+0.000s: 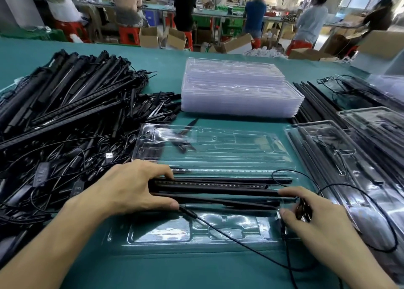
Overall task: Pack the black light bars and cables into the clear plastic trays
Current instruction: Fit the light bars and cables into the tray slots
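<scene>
- Head view: a bundle of black light bars [218, 187] lies across the open clear plastic tray [218, 155] in front of the person, long axis running left to right, parallel to the table's near edge
- One bar in the bundle faces up with a row of small pale dots along its length; the others are plain, matte, slim and straight
- The left hand [131, 186] grips the bars' left end, fingers curled over the far side and thumb pressed on the near side
- The right hand [312, 218] pinches the right end between forefinger and thumb, with a small coiled cable bundle [303, 210] tucked against its fingers
- A thin black cable [229, 234] runs from a plug by the left thumb, slanting across the tray's near half towards the lower right
- The tray is glossy and thin, moulded with long narrow channels in the far half and squarish pockets in the near half
- On the left, a heap of light bars [65, 96] points mostly up and to the right, over a tangle of cables [54, 168]
- Behind the tray stands a stack of empty clear trays [236, 92]; to the right lie filled trays [349, 157] and loose black rods [306, 96]
- Everything rests on a teal table cover [153, 55]
</scene>
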